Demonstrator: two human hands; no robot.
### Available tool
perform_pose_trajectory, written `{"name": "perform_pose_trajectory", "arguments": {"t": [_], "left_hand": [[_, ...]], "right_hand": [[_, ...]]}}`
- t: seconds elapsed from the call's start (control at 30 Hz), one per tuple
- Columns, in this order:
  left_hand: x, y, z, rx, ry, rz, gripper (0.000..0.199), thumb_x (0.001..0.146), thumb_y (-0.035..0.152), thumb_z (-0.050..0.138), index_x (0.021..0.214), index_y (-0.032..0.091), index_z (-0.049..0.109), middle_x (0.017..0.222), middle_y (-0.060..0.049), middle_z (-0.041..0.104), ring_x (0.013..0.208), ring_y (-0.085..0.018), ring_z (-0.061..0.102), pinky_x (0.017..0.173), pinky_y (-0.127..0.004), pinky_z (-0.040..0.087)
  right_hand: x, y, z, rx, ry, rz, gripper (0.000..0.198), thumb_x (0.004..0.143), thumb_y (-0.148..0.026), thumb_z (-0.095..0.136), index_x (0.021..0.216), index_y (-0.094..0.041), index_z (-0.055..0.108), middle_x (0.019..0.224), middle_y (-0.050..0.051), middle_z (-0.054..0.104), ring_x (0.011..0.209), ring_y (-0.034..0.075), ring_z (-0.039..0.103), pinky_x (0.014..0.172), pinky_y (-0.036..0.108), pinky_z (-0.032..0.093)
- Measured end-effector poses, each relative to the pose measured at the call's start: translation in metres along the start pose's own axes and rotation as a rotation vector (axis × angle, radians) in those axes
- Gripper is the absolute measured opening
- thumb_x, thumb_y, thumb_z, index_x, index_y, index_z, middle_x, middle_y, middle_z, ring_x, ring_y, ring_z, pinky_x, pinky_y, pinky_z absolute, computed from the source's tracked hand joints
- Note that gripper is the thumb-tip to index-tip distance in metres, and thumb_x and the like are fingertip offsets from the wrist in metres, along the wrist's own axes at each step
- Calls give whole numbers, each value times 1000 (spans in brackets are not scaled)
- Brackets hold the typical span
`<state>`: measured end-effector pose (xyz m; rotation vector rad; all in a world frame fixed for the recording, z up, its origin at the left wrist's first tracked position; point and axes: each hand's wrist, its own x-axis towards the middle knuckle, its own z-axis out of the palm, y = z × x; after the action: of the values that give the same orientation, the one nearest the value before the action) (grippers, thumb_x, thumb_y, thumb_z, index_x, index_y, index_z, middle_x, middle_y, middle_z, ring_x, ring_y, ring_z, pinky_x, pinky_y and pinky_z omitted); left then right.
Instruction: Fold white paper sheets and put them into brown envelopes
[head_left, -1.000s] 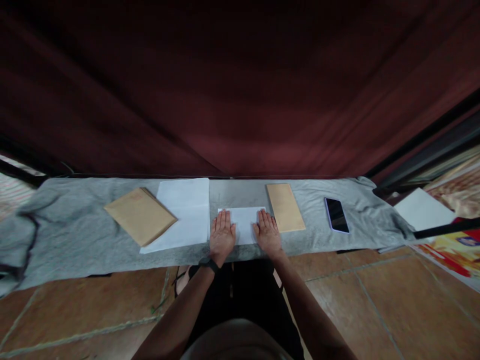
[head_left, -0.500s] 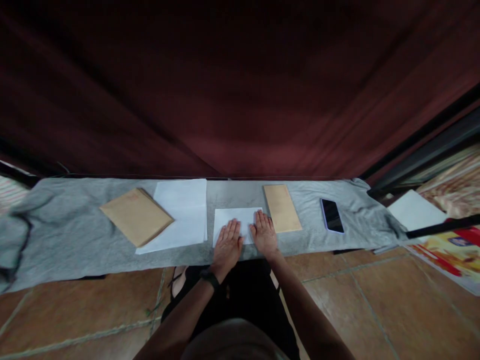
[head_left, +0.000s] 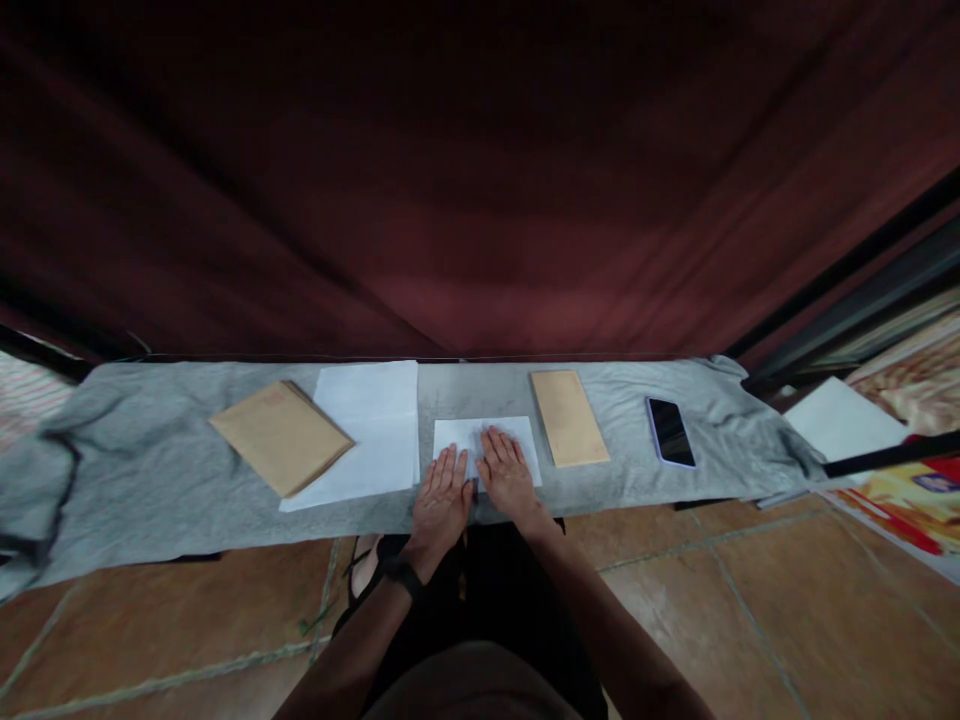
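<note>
A folded sheet of white paper (head_left: 526, 440) lies on the grey cloth in front of me. My left hand (head_left: 441, 495) rests flat on its left end, fingers stretched out. Flat on the middle of the paper is my right hand (head_left: 507, 475), its fingers also extended. The two hands are close together and cover much of the sheet's near edge. Just right of the paper lies a single brown envelope (head_left: 571, 418). To the left, a pile of white sheets (head_left: 382, 430) is partly covered by a stack of brown envelopes (head_left: 281, 437).
A grey cloth (head_left: 150, 470) covers the long narrow surface. Towards its right end lies a phone (head_left: 670, 432) with a dark screen. A dark red curtain (head_left: 465, 200) hangs behind. At the far right are a white sheet (head_left: 847, 428) and a colourful printed box (head_left: 911, 500).
My right hand has slid left from the paper's right end to its middle. My left hand has shifted slightly left and nearer to me. The view has moved a little.
</note>
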<state>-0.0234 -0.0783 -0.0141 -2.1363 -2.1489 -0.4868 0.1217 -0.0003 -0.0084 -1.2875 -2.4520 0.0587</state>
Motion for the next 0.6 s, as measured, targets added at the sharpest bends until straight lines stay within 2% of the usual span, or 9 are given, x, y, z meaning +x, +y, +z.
{"name": "perform_pose_trajectory", "arguments": {"t": [0.13,0.43,0.6], "left_hand": [[1,1,-2,6,-12,1,56,100,30,37,152,9,41,159,-16,39,150,-27,32,122,-46,29],[3,4,-7,38,-20,-27,55,101,34,36,151,12,43,158,-15,41,148,-29,35,122,-52,28],[24,20,-1,11,-39,5,55,101,29,33,152,11,41,159,-13,40,150,-26,32,124,-48,25]], "right_hand": [[3,1,5,0,-13,-18,51,105,-36,41,152,-18,42,158,11,43,146,25,39,120,46,29],[10,41,3,-48,31,100,55,105,-39,39,153,-13,40,157,15,42,146,28,39,118,47,30],[9,39,1,-69,17,112,55,105,-39,39,153,-13,41,157,16,41,146,30,37,119,48,28]]}}
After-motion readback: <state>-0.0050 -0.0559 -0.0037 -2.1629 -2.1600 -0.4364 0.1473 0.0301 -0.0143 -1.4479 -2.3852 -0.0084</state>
